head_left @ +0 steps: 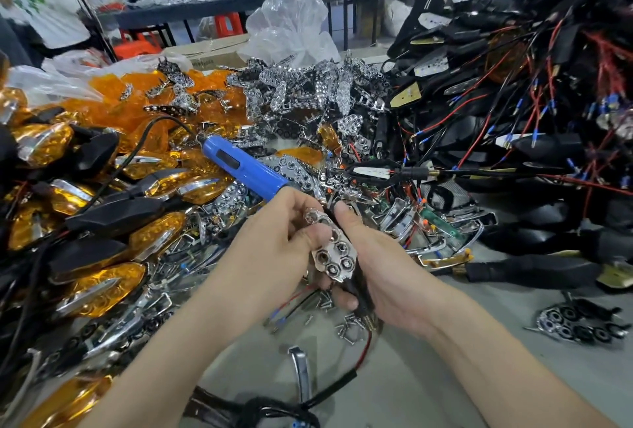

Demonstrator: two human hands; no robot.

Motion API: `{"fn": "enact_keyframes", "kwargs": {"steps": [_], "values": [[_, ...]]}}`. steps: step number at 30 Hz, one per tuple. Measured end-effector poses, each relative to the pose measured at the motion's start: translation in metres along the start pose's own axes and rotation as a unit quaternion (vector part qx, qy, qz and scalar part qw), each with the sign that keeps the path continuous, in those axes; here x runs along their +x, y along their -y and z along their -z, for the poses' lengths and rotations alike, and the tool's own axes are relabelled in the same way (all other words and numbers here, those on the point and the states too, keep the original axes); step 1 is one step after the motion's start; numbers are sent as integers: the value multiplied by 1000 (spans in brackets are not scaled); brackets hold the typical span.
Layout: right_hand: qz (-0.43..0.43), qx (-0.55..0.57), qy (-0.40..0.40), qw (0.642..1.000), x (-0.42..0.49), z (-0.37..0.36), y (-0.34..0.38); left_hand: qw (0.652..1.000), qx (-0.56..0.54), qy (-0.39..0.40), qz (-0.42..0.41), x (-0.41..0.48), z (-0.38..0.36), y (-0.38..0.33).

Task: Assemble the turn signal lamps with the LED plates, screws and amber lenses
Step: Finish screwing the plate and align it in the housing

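a: where's the led plate [331,254]?
b: between both sets of fingers. the left hand [274,242] pinches its far end, thumb on top. the right hand [383,270] is curled round the black lamp housing [360,294] under it. the plate's long axis runs away from the person.
a: and the screwdriver [239,164]?
b: just beyond the left fingers, nose toward them, so the left hand's nearer. loose screws [346,326] lie below the fingers on the worktop [263,373].

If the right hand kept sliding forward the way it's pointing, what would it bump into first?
Likely the left hand, facing the right hand across the chrome plate they both hold; beyond lies the blue screwdriver, though depth is unclear.
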State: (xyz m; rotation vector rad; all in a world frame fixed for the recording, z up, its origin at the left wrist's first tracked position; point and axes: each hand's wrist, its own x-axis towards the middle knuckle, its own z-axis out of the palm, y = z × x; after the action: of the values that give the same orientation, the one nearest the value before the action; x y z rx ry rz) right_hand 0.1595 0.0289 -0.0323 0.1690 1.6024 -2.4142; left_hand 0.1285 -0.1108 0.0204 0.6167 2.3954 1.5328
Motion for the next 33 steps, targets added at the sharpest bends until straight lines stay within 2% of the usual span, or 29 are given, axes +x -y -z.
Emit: {"fn": "enact_keyframes", "kwargs": {"steps": [4, 11, 17, 23, 27, 33], "values": [[6, 14, -7, 1000, 1, -3, 0, 999, -27, -31, 5, 2, -3, 2], [21, 43, -10, 999, -3, -2, 5, 998, 0, -52, -21, 4, -8, 3], [21, 31, -30, 999, -2, -3, 3, 999, 9, -47, -8, 8, -8, 3], [7, 19, -53, 998, -2, -5, 4, 995, 8, -93, -21, 11, -20, 6], [-2, 93, -35, 995, -4, -1, 4, 982, 122, -107, -94, 10, -19, 11], [-33, 160, -10, 987, -3, 5, 5, 944, 274, 12, -182, -9, -8, 28]]}}
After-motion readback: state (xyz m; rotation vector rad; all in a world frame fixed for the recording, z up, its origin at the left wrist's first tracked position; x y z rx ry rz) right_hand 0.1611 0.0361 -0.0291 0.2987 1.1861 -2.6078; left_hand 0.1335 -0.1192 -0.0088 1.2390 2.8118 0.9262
